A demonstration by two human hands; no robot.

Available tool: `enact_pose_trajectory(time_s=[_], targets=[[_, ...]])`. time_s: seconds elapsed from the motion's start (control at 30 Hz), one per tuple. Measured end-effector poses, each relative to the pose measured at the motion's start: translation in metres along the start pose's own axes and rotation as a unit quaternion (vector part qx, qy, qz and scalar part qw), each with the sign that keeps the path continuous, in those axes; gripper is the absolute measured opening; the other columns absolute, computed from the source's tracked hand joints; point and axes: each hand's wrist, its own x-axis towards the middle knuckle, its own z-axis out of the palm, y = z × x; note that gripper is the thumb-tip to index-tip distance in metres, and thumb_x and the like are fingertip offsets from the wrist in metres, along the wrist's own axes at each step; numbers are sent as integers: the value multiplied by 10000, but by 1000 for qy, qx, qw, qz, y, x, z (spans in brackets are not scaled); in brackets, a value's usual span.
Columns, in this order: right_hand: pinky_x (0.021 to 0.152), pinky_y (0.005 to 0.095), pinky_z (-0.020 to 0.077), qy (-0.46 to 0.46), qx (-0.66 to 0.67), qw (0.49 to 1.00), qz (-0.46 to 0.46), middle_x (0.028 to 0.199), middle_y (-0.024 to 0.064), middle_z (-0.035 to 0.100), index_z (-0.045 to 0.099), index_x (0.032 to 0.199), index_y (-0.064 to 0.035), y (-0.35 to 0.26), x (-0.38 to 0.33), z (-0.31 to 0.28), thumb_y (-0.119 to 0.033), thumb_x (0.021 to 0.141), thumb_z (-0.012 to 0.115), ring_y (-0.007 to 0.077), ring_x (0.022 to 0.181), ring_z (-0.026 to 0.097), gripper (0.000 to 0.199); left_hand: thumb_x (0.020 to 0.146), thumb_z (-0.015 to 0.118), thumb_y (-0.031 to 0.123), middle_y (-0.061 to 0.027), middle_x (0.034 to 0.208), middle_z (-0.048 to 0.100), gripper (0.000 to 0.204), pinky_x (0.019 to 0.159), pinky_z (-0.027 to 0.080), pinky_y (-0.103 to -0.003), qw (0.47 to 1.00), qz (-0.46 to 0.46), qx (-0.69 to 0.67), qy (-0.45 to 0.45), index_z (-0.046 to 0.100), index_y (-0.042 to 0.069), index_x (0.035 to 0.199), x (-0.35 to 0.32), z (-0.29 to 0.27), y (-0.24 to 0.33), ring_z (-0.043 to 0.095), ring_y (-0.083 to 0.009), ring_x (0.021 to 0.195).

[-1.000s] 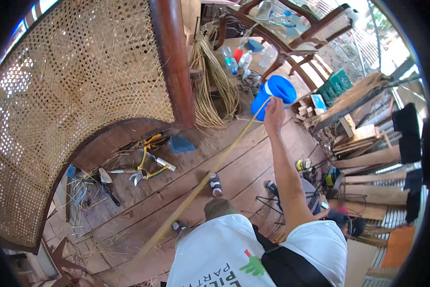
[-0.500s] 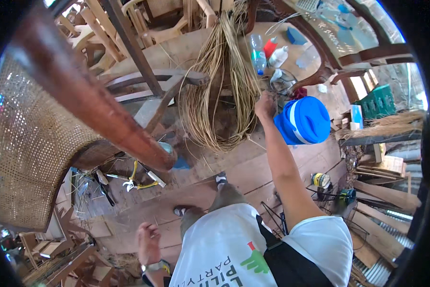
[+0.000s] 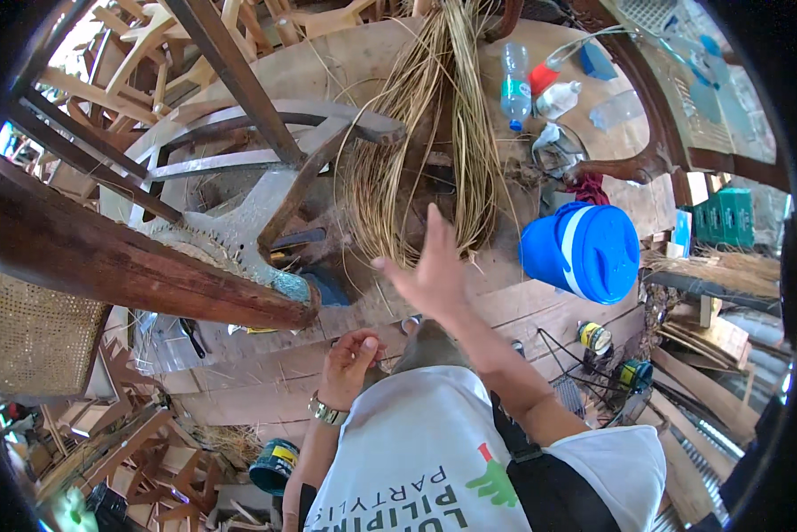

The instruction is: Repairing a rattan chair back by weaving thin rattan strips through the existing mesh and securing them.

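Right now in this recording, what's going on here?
A person's right hand is spread open before a bundle of tan strands, gripping nothing visible. The left hand is curled near the white shirt; whether it holds anything is unclear. A blue lidded container stands to the right.

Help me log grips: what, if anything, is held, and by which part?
Nothing shows in the spread right hand; for the curled left hand, I cannot tell.
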Motion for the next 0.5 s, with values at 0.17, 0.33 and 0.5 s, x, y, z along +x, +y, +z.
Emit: enact_pose_trajectory(time_s=[0.17, 0.33, 0.5], targets=[[923, 372, 683, -224, 406, 835, 296, 1167, 114, 871, 782, 1405, -2, 122, -9, 77, -252, 1212, 843, 215, 1045, 847, 322, 1268, 788, 336, -53, 1241, 885, 342, 1007, 659, -324, 998, 40, 39, -21, 806, 40, 1439, 15, 28, 30, 804, -123, 1128], [902, 351, 673, -151, 585, 726, 330, 1108, 67, 868, 797, 1346, -61, 167, -3, 12, -148, 1241, 792, 190, 1010, 838, 136, 1275, 767, 248, -48, 1226, 886, 270, 1005, 648, -311, 998, 62, 10, -5, 807, 29, 1428, 39, 34, 27, 795, -111, 1103], [983, 420, 705, -147, 618, 701, 324, 1149, 61, 861, 784, 1330, -102, 176, -7, -18, -136, 1222, 825, 223, 1036, 855, 120, 1274, 760, 196, -32, 1206, 891, 243, 978, 640, -294, 997, 81, -8, -17, 806, 17, 1432, 72, 53, 47, 791, -98, 1075]])
